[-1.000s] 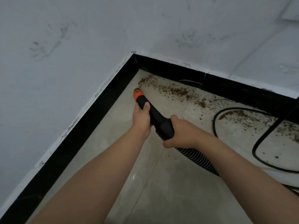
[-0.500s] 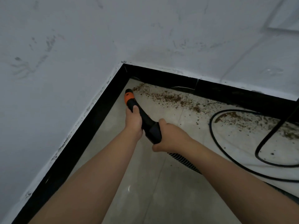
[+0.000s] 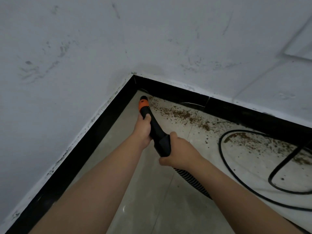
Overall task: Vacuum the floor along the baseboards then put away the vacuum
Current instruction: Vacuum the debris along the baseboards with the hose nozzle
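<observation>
A black vacuum nozzle (image 3: 157, 130) with an orange tip (image 3: 143, 103) points into the floor corner where two black baseboards (image 3: 94, 135) meet. My left hand (image 3: 142, 128) grips the nozzle's narrow front part. My right hand (image 3: 179, 152) grips its wider rear end, where the ribbed black hose (image 3: 190, 179) leaves under my right forearm. Brown dirt (image 3: 179, 114) lies scattered on the pale floor tiles along the far baseboard, starting just right of the orange tip. The vacuum's body is out of view.
A black power cord (image 3: 224, 159) loops over the floor at the right, through more dirt (image 3: 239, 136). White scuffed walls rise above both baseboards. Pale tiles (image 3: 152, 208) stretch toward the bottom of the view.
The nozzle tip has slid forward toward the corner, reaching the left end of the dirt trail. Both hands keep the same grip.
</observation>
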The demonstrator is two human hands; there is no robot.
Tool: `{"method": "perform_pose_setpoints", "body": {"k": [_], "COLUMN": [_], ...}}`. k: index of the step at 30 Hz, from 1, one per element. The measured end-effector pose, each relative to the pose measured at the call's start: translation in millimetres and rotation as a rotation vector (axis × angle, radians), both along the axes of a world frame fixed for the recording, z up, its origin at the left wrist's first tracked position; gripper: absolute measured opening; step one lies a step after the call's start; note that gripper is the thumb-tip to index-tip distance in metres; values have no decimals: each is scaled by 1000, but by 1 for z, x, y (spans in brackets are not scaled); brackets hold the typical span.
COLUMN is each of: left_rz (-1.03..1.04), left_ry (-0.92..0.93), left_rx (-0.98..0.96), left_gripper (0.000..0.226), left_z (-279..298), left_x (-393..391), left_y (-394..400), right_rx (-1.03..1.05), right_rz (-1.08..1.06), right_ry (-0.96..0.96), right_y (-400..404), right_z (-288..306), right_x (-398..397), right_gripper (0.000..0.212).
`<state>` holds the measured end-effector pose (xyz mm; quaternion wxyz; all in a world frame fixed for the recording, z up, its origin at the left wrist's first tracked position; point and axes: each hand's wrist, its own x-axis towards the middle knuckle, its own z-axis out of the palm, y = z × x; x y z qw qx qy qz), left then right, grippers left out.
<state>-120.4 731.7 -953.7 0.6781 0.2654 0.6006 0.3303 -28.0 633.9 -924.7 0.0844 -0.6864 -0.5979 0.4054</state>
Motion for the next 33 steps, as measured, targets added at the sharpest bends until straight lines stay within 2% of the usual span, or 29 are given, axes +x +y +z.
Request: {"method": "perform_pose_setpoints", "body": {"k": [33], "left_rz": [-146], "left_ry": [-30], "left_rx": [-23], "left_gripper": [46], "left_z": [4], "left_x": [66], "left_y": [-38], "right_rx": [-6], "right_rz": [-112], "right_ry": [-70], "right_y": [-48], "right_z": [8], "right_x": [55], "right_gripper": [49]}}
